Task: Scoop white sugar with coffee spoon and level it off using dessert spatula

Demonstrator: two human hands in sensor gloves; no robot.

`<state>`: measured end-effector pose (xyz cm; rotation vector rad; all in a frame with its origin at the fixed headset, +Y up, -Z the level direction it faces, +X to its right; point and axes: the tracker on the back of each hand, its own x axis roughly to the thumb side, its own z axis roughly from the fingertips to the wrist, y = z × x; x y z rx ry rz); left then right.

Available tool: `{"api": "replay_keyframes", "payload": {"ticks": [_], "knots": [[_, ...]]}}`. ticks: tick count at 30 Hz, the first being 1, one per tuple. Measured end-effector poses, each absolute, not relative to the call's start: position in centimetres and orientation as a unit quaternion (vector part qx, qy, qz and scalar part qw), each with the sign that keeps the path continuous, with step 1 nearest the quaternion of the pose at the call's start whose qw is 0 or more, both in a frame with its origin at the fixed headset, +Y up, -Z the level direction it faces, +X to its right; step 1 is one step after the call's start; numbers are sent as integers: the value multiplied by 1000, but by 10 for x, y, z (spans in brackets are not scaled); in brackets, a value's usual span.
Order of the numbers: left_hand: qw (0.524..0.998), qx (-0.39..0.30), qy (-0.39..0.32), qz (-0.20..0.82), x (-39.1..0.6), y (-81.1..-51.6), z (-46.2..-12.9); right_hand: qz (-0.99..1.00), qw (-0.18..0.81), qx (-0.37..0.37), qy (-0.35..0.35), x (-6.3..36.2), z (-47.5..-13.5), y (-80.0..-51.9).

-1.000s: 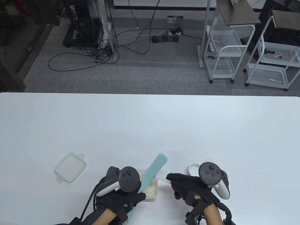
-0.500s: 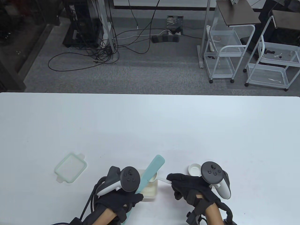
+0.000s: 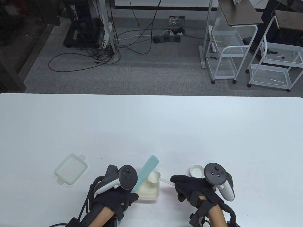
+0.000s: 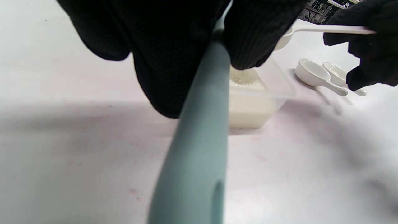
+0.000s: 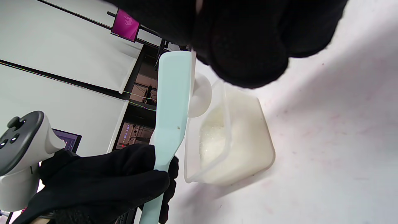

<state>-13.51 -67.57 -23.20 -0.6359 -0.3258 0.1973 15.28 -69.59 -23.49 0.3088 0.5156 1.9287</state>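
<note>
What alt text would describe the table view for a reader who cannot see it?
Over an open tub of white sugar, the right hand holds a white spoon while the left hand holds a teal spatula beside its bowl. A lid lies to the left on the white table, and a small white dish sits to the right.

Black knit gloves on both hands [image 3: 116,201] [image 3: 194,189], grey-and-white trackers strapped on, bare forearms, black cables

Left hand [image 3: 118,198] holds teal spatula [image 3: 146,172] beside the spoon [image 3: 155,177] over the sugar container [image 3: 151,191].
</note>
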Motion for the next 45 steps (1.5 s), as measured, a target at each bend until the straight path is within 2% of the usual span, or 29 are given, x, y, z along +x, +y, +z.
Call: {"api": "replay_keyframes", "payload": {"ticks": [11,22,25,28,29,31,33,39,45], "knots": [[948,-276,-140,75,-144,-669,-237,798,547,138,212,157,-234,-691],[945,-284,-143,72,-145,-676,-240,771,578,156,218,164,-232,-687],[944,-303,-131,-14,-139,-683,-238,771,578,154,219,165,-232,-687],[952,-266,-147,25,-139,-675,-236,772,577,153,219,165,-232,-687],[950,-275,-143,31,-138,-675,-236,771,578,153,219,165,-232,-687],[944,-297,-144,-28,-134,-680,-234,772,577,155,219,165,-232,-687],[950,-278,-138,-36,-133,-681,-234,770,579,156,217,165,-233,-686],[956,-252,-145,38,-141,-668,-234,767,584,157,215,166,-233,-686],[975,-206,-88,9,-162,-669,-247,769,581,157,217,166,-232,-687]]}}
